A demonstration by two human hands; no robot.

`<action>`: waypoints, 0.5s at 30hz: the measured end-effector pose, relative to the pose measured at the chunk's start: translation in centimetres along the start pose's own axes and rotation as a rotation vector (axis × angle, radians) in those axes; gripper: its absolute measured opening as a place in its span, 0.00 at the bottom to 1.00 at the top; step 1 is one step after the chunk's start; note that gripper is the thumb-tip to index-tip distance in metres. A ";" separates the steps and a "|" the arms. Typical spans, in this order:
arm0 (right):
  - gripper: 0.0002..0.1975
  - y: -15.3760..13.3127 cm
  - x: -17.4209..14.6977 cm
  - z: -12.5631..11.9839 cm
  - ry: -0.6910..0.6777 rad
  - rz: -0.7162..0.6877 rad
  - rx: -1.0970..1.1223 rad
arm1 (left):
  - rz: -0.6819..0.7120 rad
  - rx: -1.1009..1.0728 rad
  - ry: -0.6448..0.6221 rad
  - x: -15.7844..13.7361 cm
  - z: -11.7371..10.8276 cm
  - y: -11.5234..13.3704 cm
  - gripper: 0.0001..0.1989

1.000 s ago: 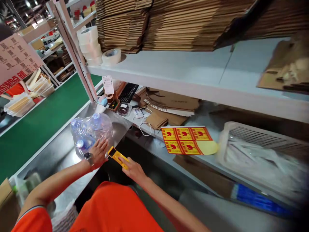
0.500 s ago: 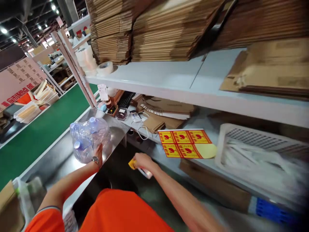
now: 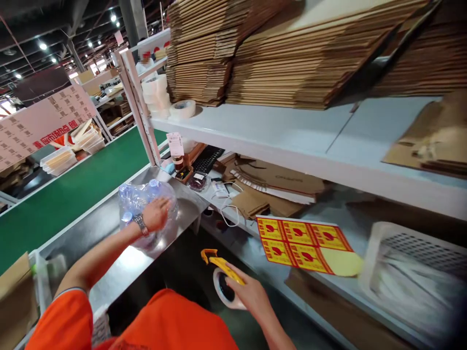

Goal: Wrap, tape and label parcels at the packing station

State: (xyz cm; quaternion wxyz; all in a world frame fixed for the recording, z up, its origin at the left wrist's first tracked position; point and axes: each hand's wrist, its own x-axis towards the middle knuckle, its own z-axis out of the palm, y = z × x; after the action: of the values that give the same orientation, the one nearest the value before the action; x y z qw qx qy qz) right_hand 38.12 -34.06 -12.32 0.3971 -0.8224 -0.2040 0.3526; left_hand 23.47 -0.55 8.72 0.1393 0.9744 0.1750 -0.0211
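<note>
A pack of clear water bottles with pale blue caps (image 3: 154, 184), wrapped in shiny film, stands on the metal worktop (image 3: 120, 277) at left. My left hand (image 3: 156, 214), with a watch on its wrist, lies over the near right part of the pack. Its fingers are loosely extended, and whether they press on the film is unclear. My right hand (image 3: 250, 291) is closed round a yellow-handled tape dispenser (image 3: 228, 268) with a roll of tape on it. The dispenser is held in the air to the right of the worktop, its yellow head pointing left.
Stacked flat cartons (image 3: 277, 73) and tape rolls (image 3: 183, 109) occupy the upper shelf (image 3: 277, 136). Below are a sheet of red and yellow fragile stickers (image 3: 297, 240), a white basket (image 3: 375, 243) and a keyboard (image 3: 208, 159). A green conveyor belt (image 3: 87, 180) runs beyond the worktop.
My left hand has moved from the pack's right side up over its front. My right hand has shifted right and down with the tape dispenser, now showing its handle and roll. The view has turned left.
</note>
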 end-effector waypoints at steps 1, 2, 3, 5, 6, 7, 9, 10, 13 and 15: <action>0.38 -0.2 -0.1 0.2 0.018 -0.006 0.025 | -0.064 0.085 0.063 1.0 -2.5 -1.4 0.32; 0.38 -0.4 -0.3 0.5 0.031 -0.013 0.048 | -0.145 0.165 0.104 2.0 -4.6 -3.0 0.35; 0.38 -0.7 -0.4 0.8 0.038 -0.016 0.066 | -0.221 0.227 0.088 3.0 -6.4 -4.6 0.39; 0.39 -1.3 -0.7 1.4 0.045 0.000 0.081 | -0.322 0.293 -0.038 4.8 -8.4 -7.4 0.49; 0.39 -1.5 -0.9 1.7 0.049 0.016 0.086 | -0.351 0.306 -0.121 5.5 -8.8 -8.4 0.50; 0.40 -1.6 -1.2 2.1 0.055 0.033 0.093 | -0.369 0.313 -0.194 6.1 -8.8 -9.2 0.48; 0.42 -1.8 -1.6 2.9 0.074 0.045 0.130 | -0.391 0.330 -0.284 7.0 -8.1 -10.2 0.42; 0.43 -1.9 -1.7 3.3 0.082 0.038 0.160 | -0.397 0.340 -0.306 7.3 -7.7 -10.4 0.40; 0.45 -2.4 -1.7 4.4 0.110 0.002 0.235 | -0.398 0.342 -0.358 8.2 -7.0 -10.5 0.38; 0.44 -3.1 -1.4 4.8 0.126 -0.042 0.245 | -0.395 0.324 -0.384 8.7 -7.1 -10.2 0.36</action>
State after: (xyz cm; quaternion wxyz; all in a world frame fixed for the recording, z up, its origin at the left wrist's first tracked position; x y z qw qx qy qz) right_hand 33.43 -30.56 -11.36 0.5139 -0.7839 -0.1510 0.3141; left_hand 28.00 13.54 12.09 0.0062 0.9093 0.3255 -0.2590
